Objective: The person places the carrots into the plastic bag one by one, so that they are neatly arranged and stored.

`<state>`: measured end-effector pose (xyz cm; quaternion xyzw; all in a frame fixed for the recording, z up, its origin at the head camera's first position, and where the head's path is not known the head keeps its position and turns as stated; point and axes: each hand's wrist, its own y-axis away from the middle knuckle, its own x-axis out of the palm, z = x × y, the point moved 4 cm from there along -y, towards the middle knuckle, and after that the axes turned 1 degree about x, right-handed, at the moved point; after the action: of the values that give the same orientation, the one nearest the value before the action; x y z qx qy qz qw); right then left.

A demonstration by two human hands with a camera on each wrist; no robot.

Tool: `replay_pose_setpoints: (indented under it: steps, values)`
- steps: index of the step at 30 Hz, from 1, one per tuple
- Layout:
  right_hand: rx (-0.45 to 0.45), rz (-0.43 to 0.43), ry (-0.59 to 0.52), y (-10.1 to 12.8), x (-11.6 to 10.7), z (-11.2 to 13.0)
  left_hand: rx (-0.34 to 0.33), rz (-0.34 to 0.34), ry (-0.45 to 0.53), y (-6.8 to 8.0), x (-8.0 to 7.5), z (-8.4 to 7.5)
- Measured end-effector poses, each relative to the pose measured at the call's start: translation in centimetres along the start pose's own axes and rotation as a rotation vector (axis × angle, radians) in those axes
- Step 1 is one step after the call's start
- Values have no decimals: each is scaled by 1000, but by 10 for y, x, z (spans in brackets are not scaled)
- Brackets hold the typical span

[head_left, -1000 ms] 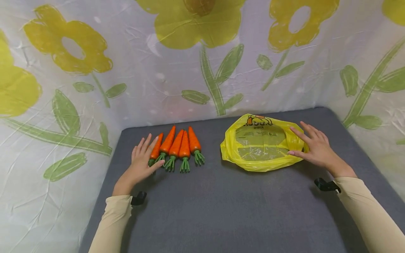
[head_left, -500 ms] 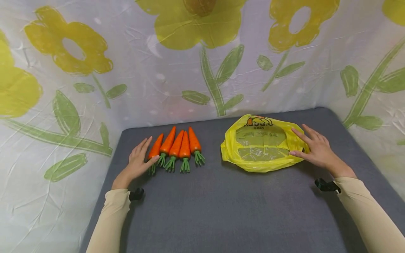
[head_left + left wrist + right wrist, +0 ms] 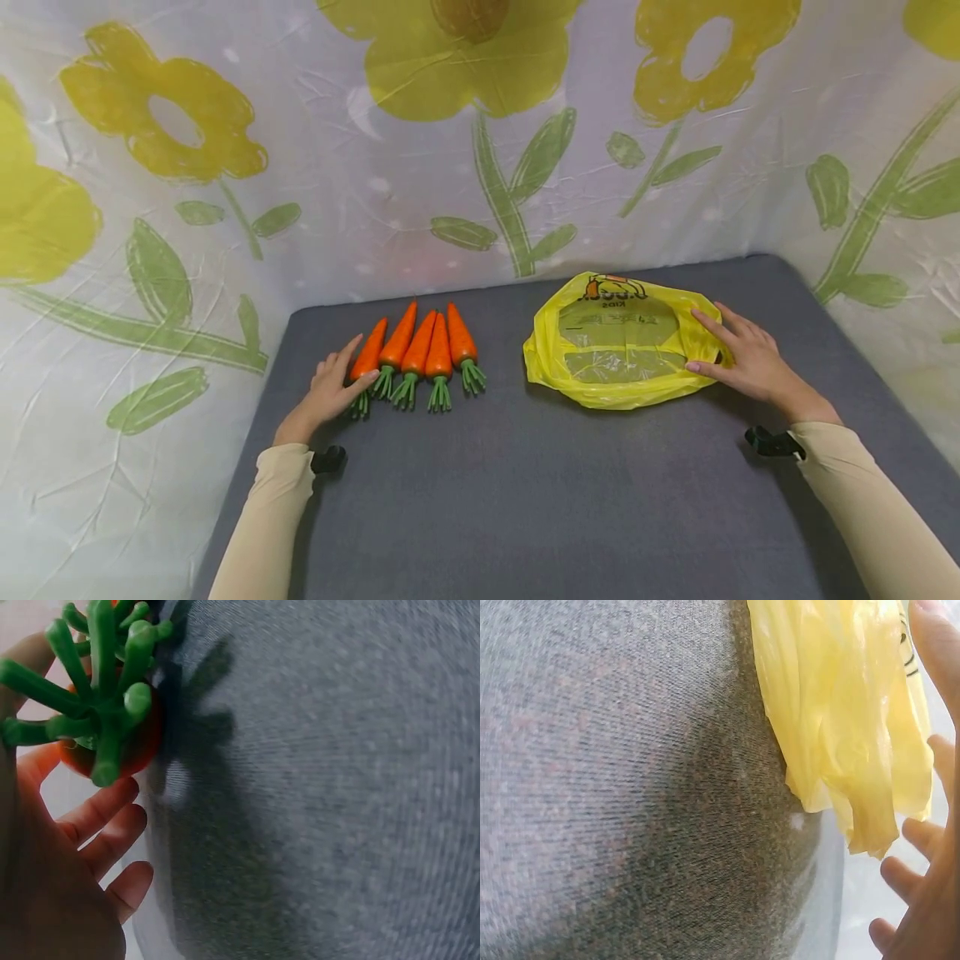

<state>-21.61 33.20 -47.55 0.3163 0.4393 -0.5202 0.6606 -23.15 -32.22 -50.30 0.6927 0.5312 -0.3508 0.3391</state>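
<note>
**Thin bag, slippery carrots: where this could come apart**

From my remote seat I see the left hand [image 3: 327, 393] at the near-left end of a row of five toy carrots [image 3: 415, 350], its thumb against the green top of the leftmost carrot [image 3: 367, 361] and its fingers loosely spread along that carrot's outer side. In the left wrist view the plastic leaves [image 3: 97, 697] sit right against the palm, but I cannot tell whether the fingers have closed round the carrot or merely rest beside it. The right hand [image 3: 742, 354] lies on the right edge of the yellow plastic bag [image 3: 615, 342], fingers straight and slightly apart, thumb on the near rim, pressing and not pinching.

My worries are these. The carrots lie touching one another, so I judge that a sideways nudge on the first could roll the rest out of line. The bag lies flat with its mouth not visibly opened (the film looks very thin in the right wrist view), and a flat hand on it could slide it along the grey tabletop [image 3: 525, 492] rather than part its layers.

As for writing, the bag carries a printed logo [image 3: 611, 287] at its far edge; beneath it I read what looks like "KIDS", while the larger lettering is folded over and illegible.
</note>
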Motion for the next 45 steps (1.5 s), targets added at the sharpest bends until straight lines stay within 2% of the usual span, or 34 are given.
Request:
replay_pose_setpoints:
  steps: [5, 11, 19, 28, 36, 45]
  values:
    - [12, 11, 7, -1, 1, 0, -20, 21, 41, 1, 3, 8]
    - [22, 14, 13, 0, 4, -1, -38, 36, 64, 2, 4, 10]
    - [32, 29, 5, 0, 11, -4, -50, 56, 90, 2, 5, 8]
    - [57, 64, -7, -1, 17, -6, -64, 49, 47, 1, 5, 8]
    - [86, 86, -21, -1, 21, -8, -88, 81, 86, -1, 5, 7]
    - [108, 112, -31, -2, 23, -10, -88, 77, 99, -2, 2, 4]
